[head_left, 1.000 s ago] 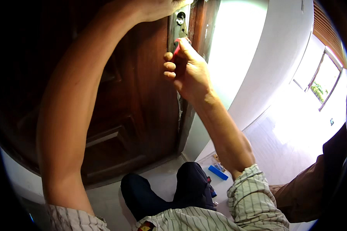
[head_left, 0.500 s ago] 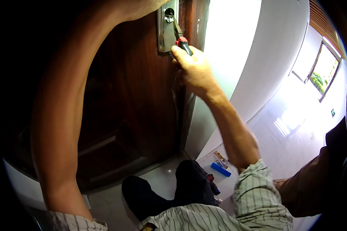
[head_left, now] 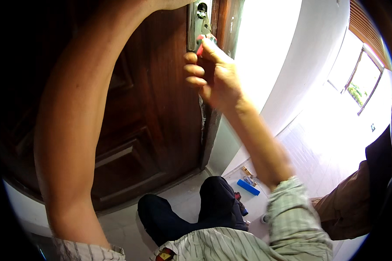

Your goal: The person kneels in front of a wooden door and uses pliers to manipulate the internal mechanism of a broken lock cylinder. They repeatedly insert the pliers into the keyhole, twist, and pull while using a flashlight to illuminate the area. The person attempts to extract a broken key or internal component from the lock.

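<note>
Right hand (head_left: 222, 78) pinches red-handled pliers (head_left: 205, 31), other fingers loosely curled; the lock plate (head_left: 193, 35) lies just above it. Left hand (head_left: 176, 4), cropped by the upper edge: its grip cannot be told. The plate's hole (head_left: 201, 8) stands exposed; work there appears unfinished.

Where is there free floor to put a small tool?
Free: floor between both knees toward the door; hallway floor beyond the right forearm, along the white wall. Crowded: beside the right knee, with blue block and small parts.
</note>
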Action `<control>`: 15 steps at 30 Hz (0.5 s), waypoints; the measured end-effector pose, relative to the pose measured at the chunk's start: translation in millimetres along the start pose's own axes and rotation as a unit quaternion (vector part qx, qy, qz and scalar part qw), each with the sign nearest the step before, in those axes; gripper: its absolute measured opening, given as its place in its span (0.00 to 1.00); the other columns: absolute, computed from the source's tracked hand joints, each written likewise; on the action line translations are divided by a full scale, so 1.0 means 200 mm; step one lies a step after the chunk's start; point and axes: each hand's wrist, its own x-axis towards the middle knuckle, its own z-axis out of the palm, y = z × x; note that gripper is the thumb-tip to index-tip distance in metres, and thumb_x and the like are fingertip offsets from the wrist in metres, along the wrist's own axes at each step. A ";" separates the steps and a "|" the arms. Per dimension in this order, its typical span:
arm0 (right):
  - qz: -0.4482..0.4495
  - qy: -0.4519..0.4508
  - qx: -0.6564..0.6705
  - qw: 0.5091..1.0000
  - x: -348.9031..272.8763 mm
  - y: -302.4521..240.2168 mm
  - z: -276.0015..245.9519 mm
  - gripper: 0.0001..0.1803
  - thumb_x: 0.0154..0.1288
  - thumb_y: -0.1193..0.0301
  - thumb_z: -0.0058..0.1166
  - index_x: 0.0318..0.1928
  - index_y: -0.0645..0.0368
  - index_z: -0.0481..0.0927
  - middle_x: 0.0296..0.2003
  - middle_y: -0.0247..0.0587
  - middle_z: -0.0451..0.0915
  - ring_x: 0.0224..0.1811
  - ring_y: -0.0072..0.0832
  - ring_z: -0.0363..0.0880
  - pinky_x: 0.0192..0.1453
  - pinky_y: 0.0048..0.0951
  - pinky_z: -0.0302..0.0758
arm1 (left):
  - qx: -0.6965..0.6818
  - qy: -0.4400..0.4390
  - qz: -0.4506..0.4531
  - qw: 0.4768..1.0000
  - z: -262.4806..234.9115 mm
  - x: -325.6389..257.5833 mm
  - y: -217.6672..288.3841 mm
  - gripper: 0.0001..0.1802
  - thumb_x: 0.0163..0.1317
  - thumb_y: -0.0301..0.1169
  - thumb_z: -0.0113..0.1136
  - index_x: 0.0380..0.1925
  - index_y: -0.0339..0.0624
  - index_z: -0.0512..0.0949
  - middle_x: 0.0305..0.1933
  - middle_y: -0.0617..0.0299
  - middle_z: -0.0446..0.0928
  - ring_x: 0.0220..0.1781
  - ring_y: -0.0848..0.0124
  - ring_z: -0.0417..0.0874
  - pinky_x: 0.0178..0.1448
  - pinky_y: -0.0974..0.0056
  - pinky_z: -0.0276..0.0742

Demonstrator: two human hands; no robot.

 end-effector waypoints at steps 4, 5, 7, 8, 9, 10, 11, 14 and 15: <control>0.033 -0.244 0.492 0.835 0.08 0.17 0.12 0.19 0.81 0.52 0.47 0.34 0.49 0.69 0.33 0.37 0.68 0.27 0.22 0.61 0.24 0.22 0.59 | 0.022 0.050 0.042 0.998 0.04 0.03 -0.07 0.21 0.75 0.45 0.51 0.40 0.38 0.84 0.34 0.47 0.85 0.38 0.50 0.88 0.46 0.45 0.83; 0.027 -0.241 0.454 0.857 0.09 0.17 0.07 0.20 0.81 0.52 0.48 0.33 0.49 0.69 0.33 0.36 0.69 0.27 0.22 0.61 0.24 0.22 0.58 | 0.014 0.034 0.033 0.999 0.03 0.02 -0.05 0.21 0.75 0.45 0.51 0.40 0.38 0.84 0.34 0.47 0.85 0.38 0.50 0.88 0.47 0.45 0.83; -0.010 -0.102 0.200 0.974 0.06 0.12 -0.02 0.20 0.79 0.53 0.52 0.31 0.51 0.70 0.34 0.34 0.71 0.27 0.21 0.63 0.24 0.24 0.60 | -0.010 -0.003 0.003 1.000 -0.01 0.01 0.01 0.21 0.75 0.45 0.51 0.40 0.38 0.84 0.33 0.47 0.85 0.38 0.50 0.88 0.47 0.46 0.83; -0.016 -0.014 0.039 0.999 0.05 0.11 -0.07 0.20 0.78 0.54 0.54 0.31 0.52 0.71 0.34 0.34 0.73 0.26 0.22 0.65 0.24 0.25 0.62 | -0.020 -0.028 -0.022 0.999 -0.03 -0.01 0.04 0.21 0.75 0.45 0.52 0.40 0.38 0.84 0.34 0.47 0.85 0.38 0.50 0.88 0.48 0.46 0.83; -0.135 0.104 -0.332 0.928 0.04 0.06 -0.16 0.18 0.75 0.56 0.58 0.34 0.57 0.74 0.31 0.35 0.76 0.25 0.24 0.68 0.26 0.30 0.68 | -0.029 -0.053 -0.047 0.997 -0.03 -0.02 0.05 0.21 0.75 0.46 0.52 0.39 0.38 0.84 0.34 0.47 0.84 0.38 0.50 0.88 0.48 0.46 0.83; -0.217 0.110 -0.614 0.751 0.04 -0.04 -0.20 0.17 0.73 0.60 0.59 0.36 0.62 0.76 0.26 0.42 0.79 0.24 0.35 0.76 0.31 0.37 0.75 | -0.003 -0.018 -0.021 1.000 -0.01 -0.02 0.00 0.21 0.75 0.46 0.52 0.39 0.39 0.84 0.34 0.47 0.85 0.38 0.50 0.88 0.48 0.46 0.83; -0.272 0.135 -0.768 0.564 0.01 -0.15 -0.21 0.16 0.72 0.62 0.59 0.38 0.65 0.77 0.25 0.52 0.80 0.27 0.50 0.81 0.35 0.44 0.78 | 0.013 0.022 0.009 1.000 0.05 0.00 -0.06 0.21 0.75 0.46 0.52 0.39 0.39 0.84 0.34 0.47 0.85 0.38 0.50 0.88 0.47 0.46 0.83; -0.241 0.090 -0.834 0.487 -0.06 -0.31 -0.13 0.15 0.73 0.63 0.57 0.40 0.65 0.77 0.24 0.52 0.80 0.28 0.50 0.82 0.35 0.45 0.79 | 0.041 0.112 0.079 0.990 0.10 -0.02 -0.07 0.22 0.75 0.46 0.52 0.39 0.38 0.84 0.34 0.47 0.85 0.37 0.49 0.88 0.47 0.45 0.83; -0.284 0.051 -0.775 0.563 -0.03 -0.22 -0.24 0.13 0.74 0.63 0.57 0.40 0.62 0.75 0.26 0.47 0.78 0.26 0.43 0.79 0.31 0.40 0.76 | 0.048 0.138 0.098 0.984 0.10 -0.03 -0.06 0.22 0.75 0.46 0.52 0.38 0.38 0.85 0.34 0.47 0.85 0.38 0.49 0.88 0.47 0.45 0.83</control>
